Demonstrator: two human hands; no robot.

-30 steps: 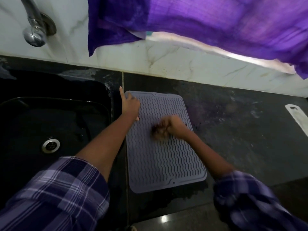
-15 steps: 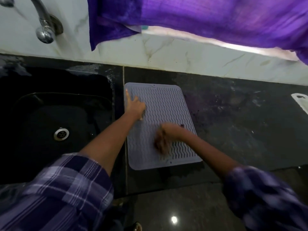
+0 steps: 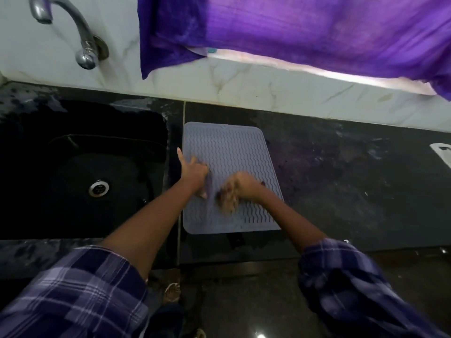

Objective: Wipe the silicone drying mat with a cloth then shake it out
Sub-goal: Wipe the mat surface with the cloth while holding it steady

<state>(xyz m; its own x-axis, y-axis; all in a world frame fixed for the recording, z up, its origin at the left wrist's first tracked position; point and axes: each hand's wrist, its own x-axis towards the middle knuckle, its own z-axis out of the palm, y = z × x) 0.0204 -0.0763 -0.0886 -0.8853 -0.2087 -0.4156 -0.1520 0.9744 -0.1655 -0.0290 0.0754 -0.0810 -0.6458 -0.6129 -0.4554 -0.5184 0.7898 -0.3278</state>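
Observation:
A grey silicone drying mat [image 3: 234, 152] with wavy ridges lies flat on the black counter, just right of the sink. My left hand [image 3: 194, 173] presses flat on the mat's left edge, fingers spread, forefinger pointing away. My right hand [image 3: 240, 187] is closed on a small dark brownish cloth [image 3: 227, 200] and rests on the mat's lower middle. Hand and cloth are motion-blurred, so most of the cloth is hard to make out.
A black sink [image 3: 80, 172] with a steel drain [image 3: 98, 188] lies to the left under a chrome tap [image 3: 83, 45]. A purple fabric [image 3: 292, 32] hangs over the white marble backsplash. A white object [image 3: 443, 153] lies at the counter's far right.
My right hand with the cloth has rubbed down the mat toward me and then left, ending close to the left hand. The left hand has stayed on the mat's left edge.

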